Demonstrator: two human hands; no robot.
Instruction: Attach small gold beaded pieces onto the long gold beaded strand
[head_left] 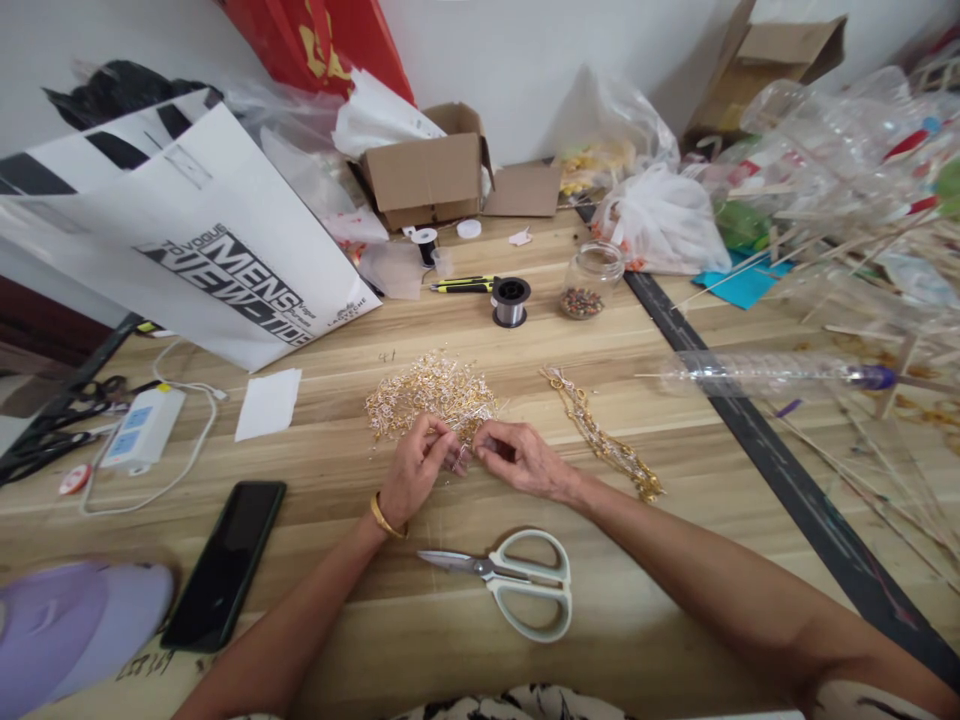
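A heap of small gold and pale beaded pieces (427, 390) lies on the wooden table. At its near edge, my left hand (421, 462) is closed, thumb and fingers pinched on small beads at the fingertips. Close beside it, my right hand (517, 455) is also pinched, its fingertips against the heap's edge; whatever sits between them is too small to make out. Right of my right hand lies a bundle of beaded strands (604, 430). White-handled scissors (517, 575) rest in front of my hands, blades pointing left.
Behind the heap stand a wire spool (511, 302), a yellow-black cutter (465, 285) and a glass jar of beads (589, 285). A phone (225, 565), power strip (142, 428) and white paper bag (202, 230) are on the left. Plastic bottles and sticks crowd the right.
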